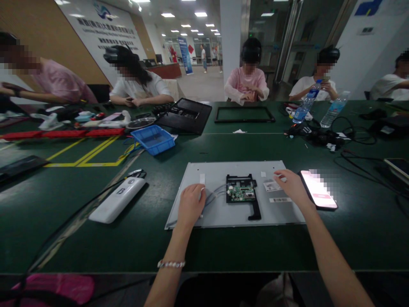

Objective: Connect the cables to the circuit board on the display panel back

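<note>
A grey metal display panel (217, 215) lies flat on the green table before me. On its middle sits a black bracket (254, 211) carrying a green circuit board (241, 192). Thin grey cables (215, 194) run from the board toward the left. My left hand (191, 204) rests over the panel's left part by these cables, its fingers curled together; what they hold, if anything, is hidden. Over the right part hovers my right hand (292, 185), fingers stretched and apart, close to a white label (272, 186). A barcode strip (280, 200) lies below that label.
A lit phone (319, 189) lies right of the panel, a white power bank (118, 200) with a cable left. Farther back are a blue tray (153, 140), a black cover (185, 116), a black frame (245, 121) and two bottles (306, 102). Several people sit opposite.
</note>
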Tool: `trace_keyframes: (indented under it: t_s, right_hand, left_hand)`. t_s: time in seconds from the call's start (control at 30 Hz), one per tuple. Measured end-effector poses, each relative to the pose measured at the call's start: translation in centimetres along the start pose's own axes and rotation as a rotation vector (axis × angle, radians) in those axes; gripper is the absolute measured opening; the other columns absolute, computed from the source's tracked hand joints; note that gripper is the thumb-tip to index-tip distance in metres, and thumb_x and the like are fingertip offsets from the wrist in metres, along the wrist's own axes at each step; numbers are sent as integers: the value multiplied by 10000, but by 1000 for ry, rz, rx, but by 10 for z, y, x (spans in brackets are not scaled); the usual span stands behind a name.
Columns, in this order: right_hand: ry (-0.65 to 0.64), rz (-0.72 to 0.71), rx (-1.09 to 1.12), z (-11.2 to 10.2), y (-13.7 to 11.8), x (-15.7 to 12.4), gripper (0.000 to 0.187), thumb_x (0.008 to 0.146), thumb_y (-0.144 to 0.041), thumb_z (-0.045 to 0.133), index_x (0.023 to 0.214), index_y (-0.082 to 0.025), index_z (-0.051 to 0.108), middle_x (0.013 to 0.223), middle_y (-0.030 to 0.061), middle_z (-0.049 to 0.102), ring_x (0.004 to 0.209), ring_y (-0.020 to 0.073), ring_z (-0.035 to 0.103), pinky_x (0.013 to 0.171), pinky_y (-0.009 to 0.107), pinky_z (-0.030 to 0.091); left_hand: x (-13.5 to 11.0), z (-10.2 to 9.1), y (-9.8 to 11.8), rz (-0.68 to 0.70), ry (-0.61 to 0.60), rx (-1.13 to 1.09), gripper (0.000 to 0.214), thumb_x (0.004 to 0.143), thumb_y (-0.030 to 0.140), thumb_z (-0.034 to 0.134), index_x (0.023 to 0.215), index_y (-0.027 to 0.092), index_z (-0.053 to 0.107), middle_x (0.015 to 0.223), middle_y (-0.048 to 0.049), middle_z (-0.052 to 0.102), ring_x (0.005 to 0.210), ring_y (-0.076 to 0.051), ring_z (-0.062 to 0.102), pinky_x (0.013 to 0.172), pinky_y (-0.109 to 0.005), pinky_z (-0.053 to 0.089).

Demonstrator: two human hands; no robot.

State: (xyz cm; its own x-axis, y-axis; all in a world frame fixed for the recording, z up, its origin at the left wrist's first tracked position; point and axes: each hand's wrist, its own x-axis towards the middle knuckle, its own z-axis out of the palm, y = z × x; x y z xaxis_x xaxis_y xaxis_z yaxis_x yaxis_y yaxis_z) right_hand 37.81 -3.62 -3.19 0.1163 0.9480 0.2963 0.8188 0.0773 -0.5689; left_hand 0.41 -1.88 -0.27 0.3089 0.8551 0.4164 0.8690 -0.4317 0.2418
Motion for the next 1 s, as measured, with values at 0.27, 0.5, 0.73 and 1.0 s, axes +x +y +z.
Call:
trace_keyframes:
  t_s: [0.27,0.5,0.73,1.0]
  right_hand:
    - [-167,-242,-245,17,-18,21,250,871,-192,474,1046,-197,652,1066,82,655,1038,217,564,881,354,429]
    - [-63,-212,-227,16,-28,18,263,895,-192,436,1008,-184,673,1050,85,666,1011,218,578,880,356,430]
    - [-58,-345,-194,23,-68,26,251,896,-198,460,1010,-195,684,1093,56,652,1015,201,558,901,329,421]
    - [-182,-371,-265,50,-83,31,235,870,-149,481,927,-181,707,1084,80,648,1041,202,540,929,318,398]
  left_hand:
    - [-2,1,-1,21,18,-20,166,903,188,429,943,191,591,959,-68,642,934,-217,584,868,-376,428]
    - [-2,1,-2,33,11,-3,176,894,184,430,930,188,602,956,-74,649,934,-223,591,868,-377,431]
    - [-3,1,-1,31,18,-21,175,893,170,432,947,186,597,966,-73,647,938,-222,585,872,-378,428]
    - [-5,0,-2,32,0,-18,171,880,157,441,945,180,597,973,-73,644,945,-225,580,881,-378,420]
